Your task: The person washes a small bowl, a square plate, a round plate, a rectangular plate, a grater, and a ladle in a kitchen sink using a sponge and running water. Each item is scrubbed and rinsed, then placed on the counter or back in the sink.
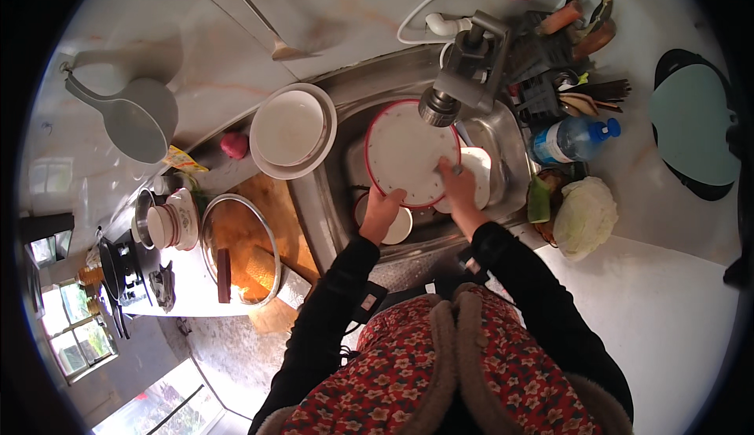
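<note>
A white plate with a red rim (402,148) is tilted over the steel sink (510,140), under the grey faucet (440,107). My left hand (382,212) is closed on the plate's near edge, thumb on top. My right hand (459,187) grips the near right edge, thumb on its upper face and the other fingers hidden. Small dark specks show on the plate. Beneath it in the sink lie a white bowl (398,227), partly covered by my left hand, and a white dish (477,166) beside my right hand.
Stacked white bowls (289,128) stand left of the sink. A glass lid (239,248) rests on a wooden cutting board (294,231). To the right are a blue-capped bottle (573,139), a cabbage (585,216) and a dark utensil rack (538,85). A grey ladle (137,121) hangs at left.
</note>
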A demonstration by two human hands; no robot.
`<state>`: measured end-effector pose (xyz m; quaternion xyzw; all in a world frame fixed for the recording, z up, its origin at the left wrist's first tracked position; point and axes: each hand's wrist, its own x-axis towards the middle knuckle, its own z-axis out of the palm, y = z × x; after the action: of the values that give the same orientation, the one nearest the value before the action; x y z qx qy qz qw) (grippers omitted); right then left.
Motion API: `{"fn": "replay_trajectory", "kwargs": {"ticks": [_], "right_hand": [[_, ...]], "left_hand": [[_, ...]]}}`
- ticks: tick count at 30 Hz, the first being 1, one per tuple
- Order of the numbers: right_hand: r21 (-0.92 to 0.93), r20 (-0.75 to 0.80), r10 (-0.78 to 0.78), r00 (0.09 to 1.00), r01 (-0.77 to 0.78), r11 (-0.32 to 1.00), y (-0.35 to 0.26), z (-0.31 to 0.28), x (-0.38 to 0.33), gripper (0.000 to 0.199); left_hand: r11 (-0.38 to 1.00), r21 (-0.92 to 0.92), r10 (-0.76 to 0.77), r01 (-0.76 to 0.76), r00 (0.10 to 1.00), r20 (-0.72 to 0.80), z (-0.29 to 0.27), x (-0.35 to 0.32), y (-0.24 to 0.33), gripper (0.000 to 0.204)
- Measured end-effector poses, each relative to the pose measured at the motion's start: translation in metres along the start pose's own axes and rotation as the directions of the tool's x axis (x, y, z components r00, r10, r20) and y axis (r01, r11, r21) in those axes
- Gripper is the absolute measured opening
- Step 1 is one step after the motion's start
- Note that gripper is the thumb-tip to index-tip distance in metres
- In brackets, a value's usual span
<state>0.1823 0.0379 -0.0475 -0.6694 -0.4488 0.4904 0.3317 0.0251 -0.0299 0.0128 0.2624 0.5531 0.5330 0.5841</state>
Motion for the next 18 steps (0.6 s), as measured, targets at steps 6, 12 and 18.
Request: {"fn": "replay_trajectory", "kwargs": {"ticks": [6,12,18], "right_hand": [[0.248,0.086,0.42,0.903,-0.428,0.869,-0.011,0.004,-0.011,0.043],[-0.025,-0.097,-0.057,0.994,0.055,0.998,-0.01,0.001,-0.001,0.051],[0.299,-0.001,0.294,0.956,-0.28,0.912,-0.003,0.006,-0.008,0.044]], "left_hand": [[0.991,-0.075,0.105,-0.109,0.993,-0.05,0.004,0.003,-0.01,0.041],[0.997,0.064,-0.041,0.04,0.999,0.019,-0.013,0.006,-0.002,0.044],[0.99,-0.069,0.113,-0.122,0.986,-0.126,0.004,0.001,-0.007,0.045]]}}
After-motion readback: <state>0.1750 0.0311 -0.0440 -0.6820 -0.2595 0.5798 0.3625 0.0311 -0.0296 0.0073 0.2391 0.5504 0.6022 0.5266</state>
